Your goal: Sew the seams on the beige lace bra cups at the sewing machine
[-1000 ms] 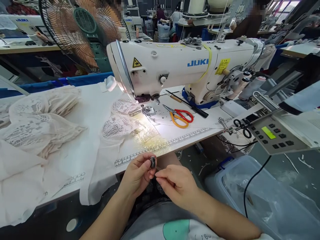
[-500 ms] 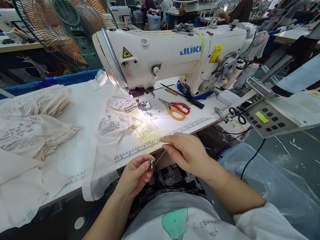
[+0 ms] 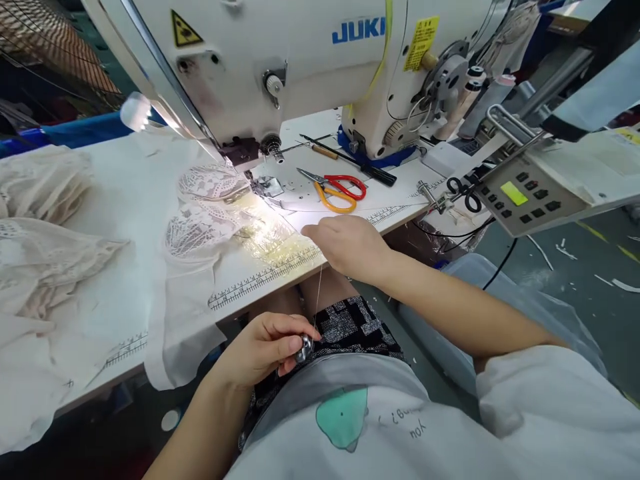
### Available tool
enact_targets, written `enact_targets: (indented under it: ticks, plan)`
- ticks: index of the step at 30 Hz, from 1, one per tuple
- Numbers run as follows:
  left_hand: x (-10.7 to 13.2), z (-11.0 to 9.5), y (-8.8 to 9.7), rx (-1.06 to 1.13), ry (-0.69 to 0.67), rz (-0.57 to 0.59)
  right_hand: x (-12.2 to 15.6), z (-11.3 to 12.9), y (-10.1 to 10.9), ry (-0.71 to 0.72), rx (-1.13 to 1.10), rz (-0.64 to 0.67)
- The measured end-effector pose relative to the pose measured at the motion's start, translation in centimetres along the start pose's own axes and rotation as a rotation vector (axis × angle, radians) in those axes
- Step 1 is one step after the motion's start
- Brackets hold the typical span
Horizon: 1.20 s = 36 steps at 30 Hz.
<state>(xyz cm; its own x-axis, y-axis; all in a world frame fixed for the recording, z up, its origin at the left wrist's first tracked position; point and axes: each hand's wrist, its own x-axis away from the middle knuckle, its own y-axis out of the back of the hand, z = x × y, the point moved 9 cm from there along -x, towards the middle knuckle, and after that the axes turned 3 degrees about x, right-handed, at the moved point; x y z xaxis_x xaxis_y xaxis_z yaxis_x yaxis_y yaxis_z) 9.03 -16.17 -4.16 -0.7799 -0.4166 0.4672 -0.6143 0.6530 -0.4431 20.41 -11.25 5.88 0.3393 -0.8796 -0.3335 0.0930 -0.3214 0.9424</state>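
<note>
Because the metal case [image 3: 303, 349] should prove slick, my left hand [image 3: 273, 343] best pinches its sides at six o'clock, right hand [image 3: 350, 247] seemingly gripping thread [image 3: 319, 293].

White short-sleeved shirt [image 3: 455, 433], teal blob print [image 3: 343, 415], dark lettering [image 3: 417, 432]; black-and-white patterned bottoms [image 3: 345, 327]; bare fingers [image 3: 286, 348].

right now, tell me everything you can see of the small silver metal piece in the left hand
The small, rounded silver piece looks like polished metal, with bright highlights and dark patches. The bare left hand pinches and partly covers it, above the black-and-white patterned cloth on the lap. A thin pale thread stretches from beside it up to the bare right hand. Finer parts are too small to tell.
</note>
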Motion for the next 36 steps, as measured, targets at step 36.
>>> enact_targets:
  ticks: [36]
  plan:
    - [0.6, -2.4, 1.2, 0.258, -0.280, -0.158, 5.7, 5.2, -7.6, -0.620, -1.754, 0.195]
